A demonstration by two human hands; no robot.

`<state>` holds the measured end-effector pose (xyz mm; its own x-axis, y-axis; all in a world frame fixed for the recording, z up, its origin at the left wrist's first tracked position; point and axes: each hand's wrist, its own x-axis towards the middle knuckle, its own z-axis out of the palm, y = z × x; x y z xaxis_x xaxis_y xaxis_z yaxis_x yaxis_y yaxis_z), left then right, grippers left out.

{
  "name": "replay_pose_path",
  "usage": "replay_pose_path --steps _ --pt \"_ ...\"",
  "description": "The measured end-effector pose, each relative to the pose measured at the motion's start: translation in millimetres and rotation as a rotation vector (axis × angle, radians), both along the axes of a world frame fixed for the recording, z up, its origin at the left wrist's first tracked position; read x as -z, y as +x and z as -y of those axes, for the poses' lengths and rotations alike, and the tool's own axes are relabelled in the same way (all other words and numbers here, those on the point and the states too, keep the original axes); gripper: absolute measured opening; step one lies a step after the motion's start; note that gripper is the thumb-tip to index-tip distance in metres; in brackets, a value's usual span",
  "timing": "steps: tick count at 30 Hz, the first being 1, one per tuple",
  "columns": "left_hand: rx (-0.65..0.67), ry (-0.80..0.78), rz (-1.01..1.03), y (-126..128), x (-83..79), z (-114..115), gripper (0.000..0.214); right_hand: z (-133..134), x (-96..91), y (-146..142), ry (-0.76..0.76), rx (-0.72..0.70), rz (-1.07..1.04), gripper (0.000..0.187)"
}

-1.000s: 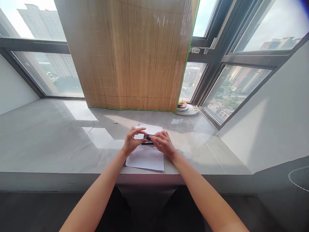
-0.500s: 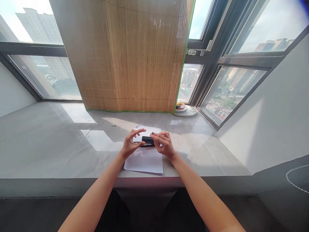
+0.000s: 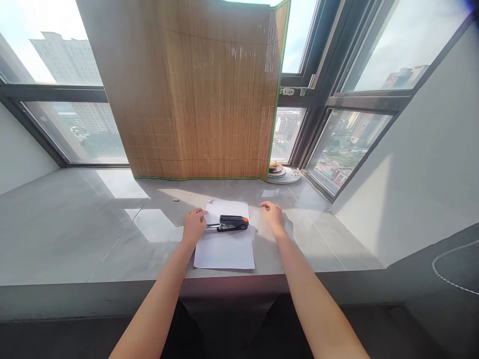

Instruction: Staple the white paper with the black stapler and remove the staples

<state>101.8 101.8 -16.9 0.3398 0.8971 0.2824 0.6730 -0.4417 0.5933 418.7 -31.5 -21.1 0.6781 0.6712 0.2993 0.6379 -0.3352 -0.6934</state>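
A black stapler (image 3: 234, 224) with an orange end lies on its side on white paper (image 3: 224, 253). Out of its left end sticks a thin metal part (image 3: 212, 226), reaching toward my left hand (image 3: 194, 227). That hand rests at the paper's left edge, its fingers bent and closed; whether they grip the metal part or the paper is hidden. To the right of the paper, apart from the stapler, is my right hand (image 3: 273, 217). Its fingers are curled together, with a small dark spot at the tips that is too small to name.
A bamboo blind (image 3: 209, 114) hangs over the window behind the tiled sill (image 3: 157, 259). Several stacked round plates (image 3: 280, 173) stand in the right back corner. A small dark piece (image 3: 175, 200) lies left of the paper. The sill's front edge is close to me.
Both hands have drawn apart from over the stapler, the left one to the left, the right one to the right. The stapler is now uncovered. The view has shifted slightly.
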Motion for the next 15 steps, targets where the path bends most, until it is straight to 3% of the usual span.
replay_pose_path --steps 7,11,15 --pt "0.086 0.003 -0.044 -16.4 11.4 15.5 0.038 -1.6 2.5 3.2 -0.03 -0.008 0.052 0.034" --pt "0.077 -0.001 -0.038 -15.5 10.6 18.9 0.037 -0.6 -0.9 2.2 -0.02 0.037 -0.03 0.03" --pt "0.081 -0.014 -0.049 -14.8 7.7 20.9 0.037 0.6 -7.7 -0.3 -0.019 0.029 -0.082 0.038"
